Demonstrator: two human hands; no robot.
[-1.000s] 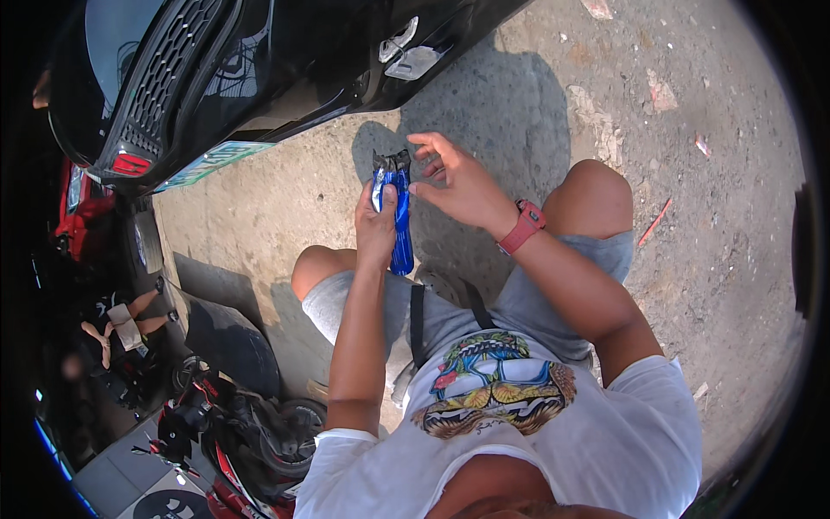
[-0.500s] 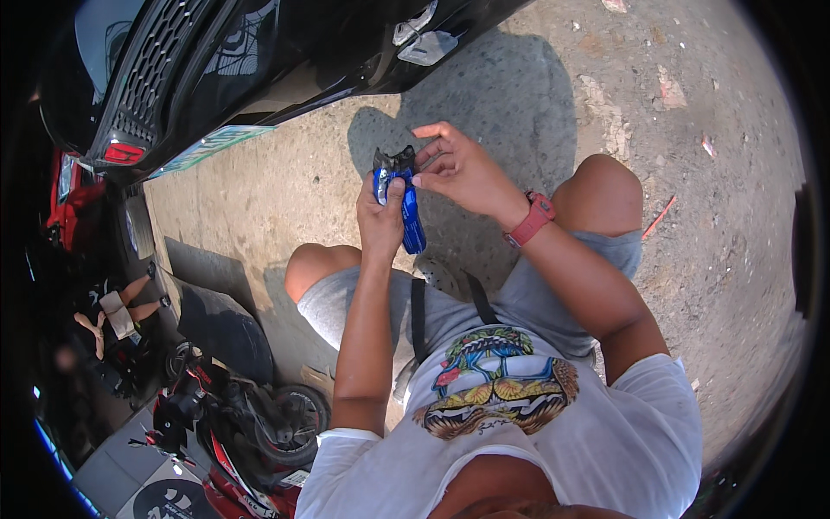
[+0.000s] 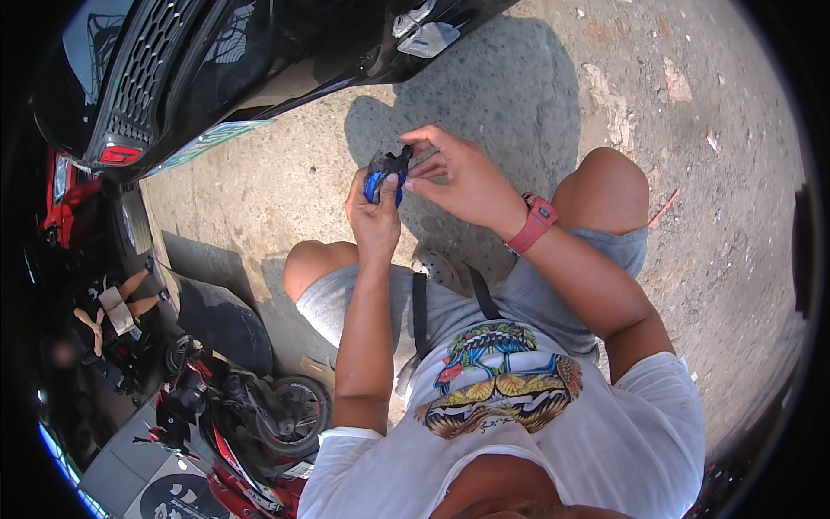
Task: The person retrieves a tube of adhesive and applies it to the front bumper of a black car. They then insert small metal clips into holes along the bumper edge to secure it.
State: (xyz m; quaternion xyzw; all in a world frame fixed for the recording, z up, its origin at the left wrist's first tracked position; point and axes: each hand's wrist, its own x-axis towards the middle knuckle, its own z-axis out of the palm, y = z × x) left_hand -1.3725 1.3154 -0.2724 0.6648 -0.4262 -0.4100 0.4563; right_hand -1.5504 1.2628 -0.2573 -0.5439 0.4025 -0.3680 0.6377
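My left hand (image 3: 375, 216) is wrapped round a small shiny blue packet (image 3: 373, 187), thumb on its near face. At the packet's top is a crumpled, ragged black part (image 3: 391, 162). My right hand (image 3: 462, 177) is close on the right, its fingers bent towards the black part. A thin grey strip (image 3: 423, 158) shows between those fingers and thumb, by the black part; what it belongs to is unclear. A red watch (image 3: 536, 221) is on my right wrist.
A black car (image 3: 285, 60) stands ahead on the left. At lower left are a red and black motorcycle (image 3: 277, 424) and a dark curved panel (image 3: 220, 320). Another person (image 3: 121, 307) sits far left. Rough concrete (image 3: 709, 259) with small litter extends to the right.
The blue packet has turned in my left hand, so its long lower part no longer shows. My right fingers have closed in near its black end, where a grey strip now shows.
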